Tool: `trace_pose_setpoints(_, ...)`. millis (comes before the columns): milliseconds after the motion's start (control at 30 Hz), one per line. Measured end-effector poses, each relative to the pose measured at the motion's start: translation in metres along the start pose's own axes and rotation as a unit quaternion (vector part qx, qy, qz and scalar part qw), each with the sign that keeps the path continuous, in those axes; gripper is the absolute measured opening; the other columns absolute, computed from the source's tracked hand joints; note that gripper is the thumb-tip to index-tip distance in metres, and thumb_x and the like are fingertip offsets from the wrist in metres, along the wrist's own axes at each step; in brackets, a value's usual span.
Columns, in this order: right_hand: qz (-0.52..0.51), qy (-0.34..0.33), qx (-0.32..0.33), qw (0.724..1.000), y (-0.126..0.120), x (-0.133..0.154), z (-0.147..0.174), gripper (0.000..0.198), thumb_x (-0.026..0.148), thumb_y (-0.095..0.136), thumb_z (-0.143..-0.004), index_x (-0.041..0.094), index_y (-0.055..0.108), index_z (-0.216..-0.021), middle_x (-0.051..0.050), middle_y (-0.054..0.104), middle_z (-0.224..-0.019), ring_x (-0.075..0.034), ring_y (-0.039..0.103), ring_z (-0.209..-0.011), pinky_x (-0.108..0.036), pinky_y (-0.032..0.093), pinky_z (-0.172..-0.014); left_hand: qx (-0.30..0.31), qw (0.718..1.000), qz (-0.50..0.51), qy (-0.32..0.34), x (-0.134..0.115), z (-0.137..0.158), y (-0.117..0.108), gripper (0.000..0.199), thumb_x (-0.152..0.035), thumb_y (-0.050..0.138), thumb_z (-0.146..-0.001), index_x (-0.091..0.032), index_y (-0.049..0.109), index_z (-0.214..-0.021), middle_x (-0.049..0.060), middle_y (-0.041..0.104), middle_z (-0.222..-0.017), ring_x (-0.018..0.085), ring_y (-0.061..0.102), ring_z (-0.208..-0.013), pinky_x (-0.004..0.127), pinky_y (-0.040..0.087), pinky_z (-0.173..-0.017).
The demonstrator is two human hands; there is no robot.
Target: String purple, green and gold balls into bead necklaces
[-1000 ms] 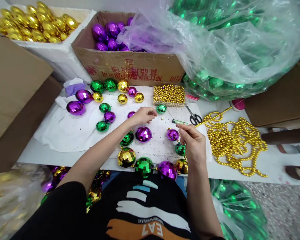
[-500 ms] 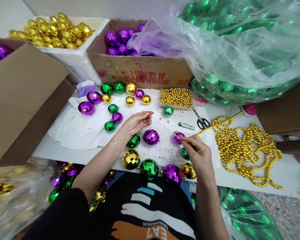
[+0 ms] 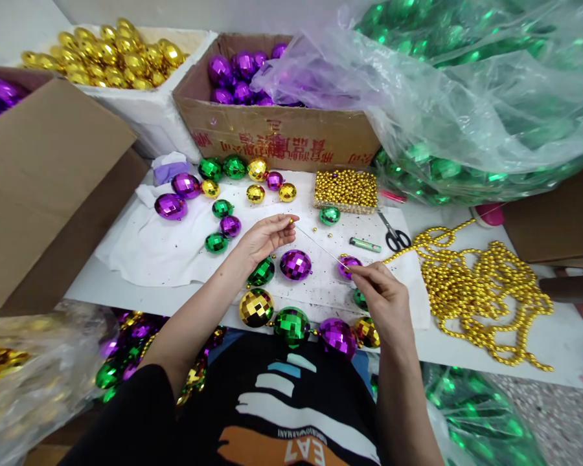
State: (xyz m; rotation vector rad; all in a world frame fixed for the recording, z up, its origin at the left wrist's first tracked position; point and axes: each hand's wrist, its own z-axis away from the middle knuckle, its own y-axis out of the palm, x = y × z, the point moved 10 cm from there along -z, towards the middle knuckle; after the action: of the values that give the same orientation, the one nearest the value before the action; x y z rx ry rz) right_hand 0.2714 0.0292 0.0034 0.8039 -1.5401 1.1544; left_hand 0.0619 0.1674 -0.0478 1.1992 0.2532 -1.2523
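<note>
Above the white cloth, my left hand (image 3: pixel 271 234) is closed in a pinch on a small gold bead (image 3: pixel 291 221). From that bead a thin, straight, pale strand (image 3: pixel 319 245) slopes down to my right hand (image 3: pixel 381 291), whose thumb and fingers are closed on its other end; I cannot tell whether it is thread or a long needle. A large purple faceted ball (image 3: pixel 295 265) lies between my forearms. Nearest the table edge is a strung row holding a gold ball (image 3: pixel 256 307), a green ball (image 3: pixel 291 327) and a purple ball (image 3: pixel 337 338). My right hand partly covers the row's right end.
Behind the cloth stand a tray of gold beads (image 3: pixel 346 189) and a cardboard box of purple balls (image 3: pixel 276 129). A lighter (image 3: pixel 365 244), scissors (image 3: pixel 396 239) and a heap of gold bead chain (image 3: pixel 480 298) lie right. Loose coloured balls (image 3: pixel 230 226) lie left.
My right hand has shifted very slightly left, with the strand still stretched between both hands. The whole view has shifted a little; the balls on the cloth look unmoved.
</note>
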Motion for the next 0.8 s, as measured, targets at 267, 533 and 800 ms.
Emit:
trace_pose_setpoints(267,-0.047,0.022,0.01,0.999,0.033,-0.008,-0.018,0.018,0.035,0.067,-0.082,0.022,0.077,-0.089,0.0,0.054,-0.077,-0.012,0.047,-0.065,-0.027,0.036,-0.058,0.151,0.981,-0.121,-0.027,0.018,0.009,0.045,0.026,-0.019,0.078,-0.075,-0.015,0.075,-0.101,0.005,0.071,-0.089,0.012,0.067,-0.077,0.029,0.056,-0.076)
trace_pose_setpoints(533,-0.092,0.061,-0.01,0.994,0.028,-0.026,-0.016,0.02,0.036,0.072,-0.078,0.02,0.075,-0.089,-0.002,0.061,-0.085,-0.009,0.042,-0.062,-0.023,0.029,-0.05,-0.079,0.904,-0.383,0.172,-0.079,-0.014,-0.025,0.024,-0.021,0.068,-0.078,-0.013,0.072,-0.1,0.007,0.071,-0.096,0.016,0.064,-0.08,0.029,0.052,-0.075)
trace_pose_setpoints(800,-0.098,0.06,0.014,0.993,0.043,-0.014,-0.015,0.021,0.038,0.071,-0.078,0.02,0.075,-0.088,-0.002,0.06,-0.082,-0.01,0.041,-0.061,-0.025,0.031,-0.052,-0.337,0.701,-0.616,0.122,-0.119,-0.047,-0.084,0.048,-0.034,0.08,-0.072,-0.016,0.057,-0.11,0.021,0.063,-0.125,0.039,0.053,-0.129,0.048,0.042,-0.104)
